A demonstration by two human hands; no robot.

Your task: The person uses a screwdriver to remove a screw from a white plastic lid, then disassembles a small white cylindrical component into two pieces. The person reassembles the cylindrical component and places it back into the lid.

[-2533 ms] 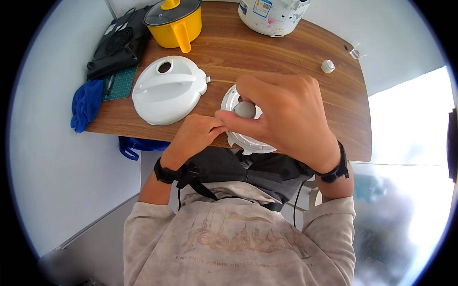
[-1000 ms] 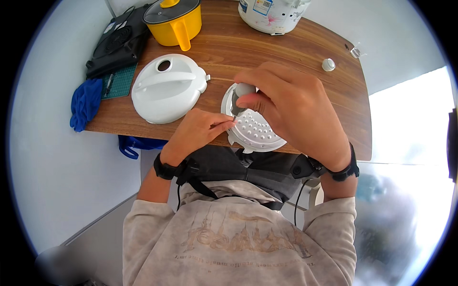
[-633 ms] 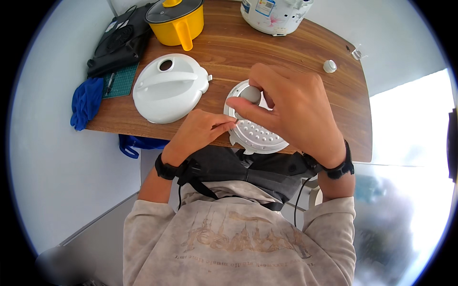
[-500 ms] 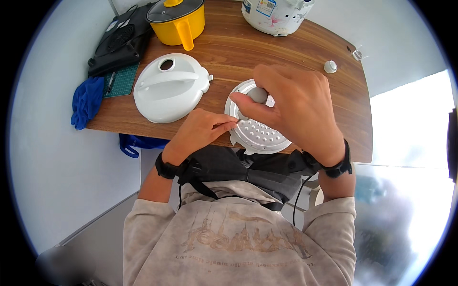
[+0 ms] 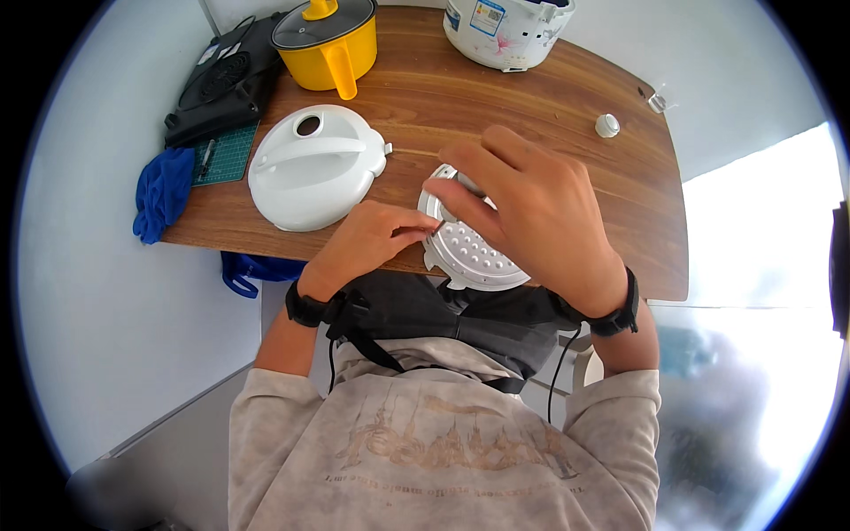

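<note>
As right fingers (image 5: 469, 160) curl, handle (image 5: 471, 185) between, plate (image 5: 481, 257) beneath

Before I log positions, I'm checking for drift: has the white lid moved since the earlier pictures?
No: against the table, the white lid lies where it was, no visible shift either way.

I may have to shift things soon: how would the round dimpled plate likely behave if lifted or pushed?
The round dimpled plate shows crisp bumps and no visible sag, so it is probably stiff. Its low, flat shape makes rolling unlikely. Lying close to the front edge of the table, it might tip off if pushed past that edge.
</note>
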